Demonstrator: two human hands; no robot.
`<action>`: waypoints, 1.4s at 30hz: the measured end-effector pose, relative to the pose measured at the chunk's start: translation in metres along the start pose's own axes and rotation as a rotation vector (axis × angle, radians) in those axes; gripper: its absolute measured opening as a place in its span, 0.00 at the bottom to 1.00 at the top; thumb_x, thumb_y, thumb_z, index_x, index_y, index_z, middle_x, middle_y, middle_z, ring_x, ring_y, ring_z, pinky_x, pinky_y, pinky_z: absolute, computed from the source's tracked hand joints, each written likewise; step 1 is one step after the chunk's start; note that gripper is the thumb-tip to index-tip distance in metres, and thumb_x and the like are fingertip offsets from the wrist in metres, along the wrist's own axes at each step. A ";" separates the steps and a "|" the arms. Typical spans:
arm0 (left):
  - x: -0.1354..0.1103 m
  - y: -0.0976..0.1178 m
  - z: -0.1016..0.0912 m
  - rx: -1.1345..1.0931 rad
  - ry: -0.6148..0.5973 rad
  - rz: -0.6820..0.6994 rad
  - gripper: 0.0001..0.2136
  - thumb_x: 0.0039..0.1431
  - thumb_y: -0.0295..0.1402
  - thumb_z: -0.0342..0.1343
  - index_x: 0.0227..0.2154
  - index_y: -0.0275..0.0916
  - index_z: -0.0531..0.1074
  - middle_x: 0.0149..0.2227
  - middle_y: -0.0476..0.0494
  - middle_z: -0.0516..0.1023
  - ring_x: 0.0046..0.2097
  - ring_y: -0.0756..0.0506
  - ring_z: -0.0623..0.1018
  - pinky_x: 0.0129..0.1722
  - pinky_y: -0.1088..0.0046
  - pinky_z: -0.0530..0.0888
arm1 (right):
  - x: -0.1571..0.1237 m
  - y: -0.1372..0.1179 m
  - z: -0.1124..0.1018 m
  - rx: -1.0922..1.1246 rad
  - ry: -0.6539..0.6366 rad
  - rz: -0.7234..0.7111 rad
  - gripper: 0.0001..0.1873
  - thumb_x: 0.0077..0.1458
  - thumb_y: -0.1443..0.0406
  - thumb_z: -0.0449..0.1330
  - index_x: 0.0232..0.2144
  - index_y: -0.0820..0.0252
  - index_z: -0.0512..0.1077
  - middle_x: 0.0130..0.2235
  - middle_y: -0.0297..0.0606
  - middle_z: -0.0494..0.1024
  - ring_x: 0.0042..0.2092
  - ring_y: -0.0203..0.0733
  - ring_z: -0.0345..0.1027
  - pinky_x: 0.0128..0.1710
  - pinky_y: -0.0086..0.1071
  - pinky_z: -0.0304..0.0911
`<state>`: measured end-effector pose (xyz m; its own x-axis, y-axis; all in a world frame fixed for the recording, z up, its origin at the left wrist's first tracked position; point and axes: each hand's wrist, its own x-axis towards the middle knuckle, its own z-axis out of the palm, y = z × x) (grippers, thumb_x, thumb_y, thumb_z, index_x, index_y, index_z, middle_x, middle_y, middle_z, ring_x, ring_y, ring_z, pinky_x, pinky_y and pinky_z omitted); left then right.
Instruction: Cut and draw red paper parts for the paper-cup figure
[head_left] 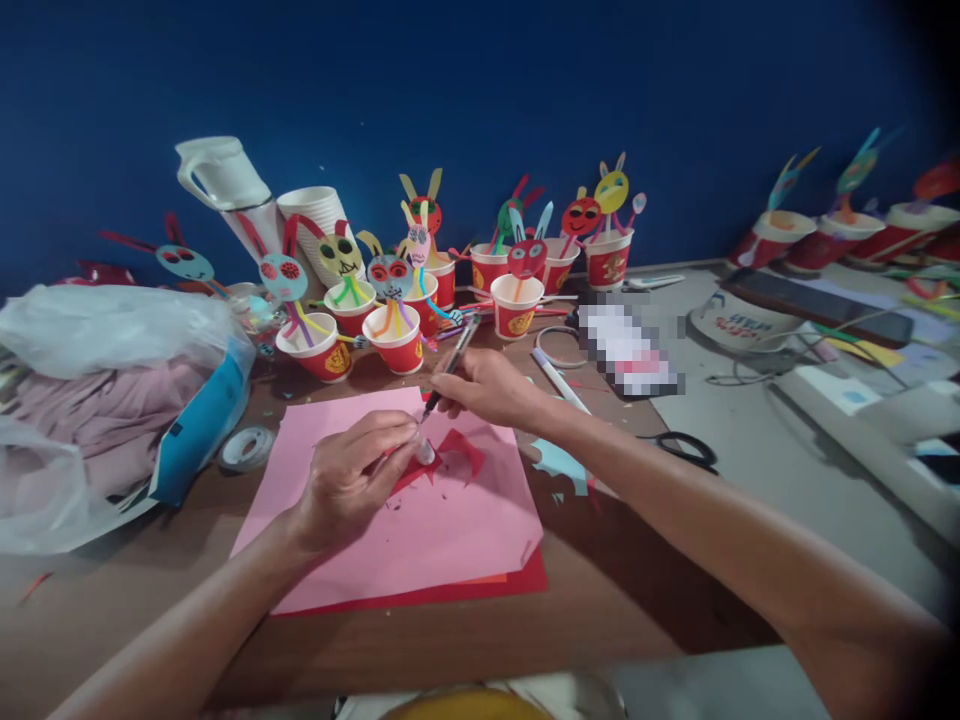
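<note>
My right hand grips a black pen with its tip pointing down at a small pale paper piece. My left hand is closed in a pinch on that piece, holding it over the pink paper sheet. A jagged red paper cutout lies on the pink sheet beside my fingers. A red sheet shows under the pink one.
Several red-and-white paper cups with paper animal faces stand behind the sheet. A tape roll and a plastic bag lie left. Black scissors, a white marker and more cups are to the right.
</note>
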<state>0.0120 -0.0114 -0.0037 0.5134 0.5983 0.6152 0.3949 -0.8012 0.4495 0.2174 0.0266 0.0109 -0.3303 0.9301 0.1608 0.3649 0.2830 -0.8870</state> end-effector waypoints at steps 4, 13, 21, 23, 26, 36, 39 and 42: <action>-0.003 -0.001 0.001 0.053 0.018 0.027 0.11 0.51 0.21 0.57 0.37 0.41 0.72 0.37 0.45 0.77 0.40 0.48 0.76 0.38 0.74 0.74 | 0.015 -0.003 0.009 -0.198 -0.084 -0.095 0.12 0.55 0.66 0.53 0.22 0.63 0.70 0.23 0.34 0.76 0.26 0.35 0.70 0.28 0.25 0.60; 0.000 -0.006 0.006 0.048 0.054 0.032 0.12 0.51 0.21 0.57 0.38 0.42 0.73 0.38 0.45 0.78 0.39 0.47 0.77 0.37 0.73 0.75 | 0.027 -0.002 0.013 -0.271 -0.157 -0.164 0.09 0.53 0.68 0.53 0.25 0.63 0.71 0.24 0.32 0.75 0.26 0.33 0.66 0.26 0.24 0.55; 0.004 -0.003 0.006 -0.051 0.055 -0.006 0.07 0.55 0.24 0.52 0.34 0.37 0.74 0.36 0.42 0.80 0.40 0.48 0.77 0.40 0.70 0.75 | 0.036 0.011 0.020 -0.097 -0.330 -0.142 0.09 0.54 0.68 0.54 0.25 0.63 0.71 0.22 0.28 0.72 0.24 0.31 0.64 0.25 0.23 0.57; 0.003 -0.004 0.004 -0.057 0.016 -0.006 0.08 0.56 0.24 0.50 0.34 0.36 0.74 0.38 0.42 0.79 0.42 0.48 0.77 0.41 0.68 0.75 | 0.040 0.012 0.022 -0.021 -0.380 -0.107 0.08 0.54 0.68 0.54 0.27 0.64 0.72 0.23 0.28 0.73 0.24 0.30 0.65 0.25 0.23 0.58; 0.003 -0.008 0.001 -0.112 -0.013 0.036 0.11 0.56 0.22 0.47 0.36 0.36 0.73 0.38 0.42 0.78 0.42 0.48 0.77 0.41 0.67 0.75 | 0.047 0.012 0.021 -0.044 -0.491 -0.086 0.08 0.54 0.68 0.55 0.25 0.64 0.71 0.24 0.29 0.74 0.26 0.30 0.66 0.27 0.24 0.59; 0.006 -0.020 0.005 -0.251 0.031 0.219 0.16 0.51 0.17 0.44 0.38 0.36 0.71 0.29 0.45 0.79 0.39 0.47 0.77 0.39 0.66 0.75 | 0.068 0.017 0.020 -0.223 -0.666 -0.227 0.09 0.53 0.70 0.56 0.21 0.59 0.69 0.25 0.33 0.76 0.25 0.36 0.66 0.24 0.28 0.60; 0.005 -0.019 0.006 -0.255 0.031 0.215 0.17 0.50 0.16 0.44 0.39 0.36 0.71 0.28 0.46 0.79 0.39 0.47 0.77 0.40 0.65 0.75 | 0.069 0.015 0.021 -0.235 -0.700 -0.234 0.09 0.52 0.70 0.56 0.22 0.60 0.69 0.25 0.33 0.76 0.25 0.35 0.66 0.25 0.28 0.60; 0.005 -0.019 0.006 -0.246 0.027 0.208 0.18 0.50 0.16 0.44 0.39 0.36 0.71 0.28 0.46 0.80 0.39 0.47 0.77 0.41 0.65 0.75 | 0.070 0.015 0.022 -0.255 -0.710 -0.238 0.07 0.52 0.71 0.56 0.23 0.60 0.70 0.25 0.32 0.75 0.25 0.35 0.65 0.24 0.27 0.59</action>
<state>0.0118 0.0068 -0.0132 0.5417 0.4236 0.7261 0.0856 -0.8871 0.4537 0.1808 0.0905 -0.0006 -0.8699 0.4900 -0.0568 0.3744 0.5809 -0.7228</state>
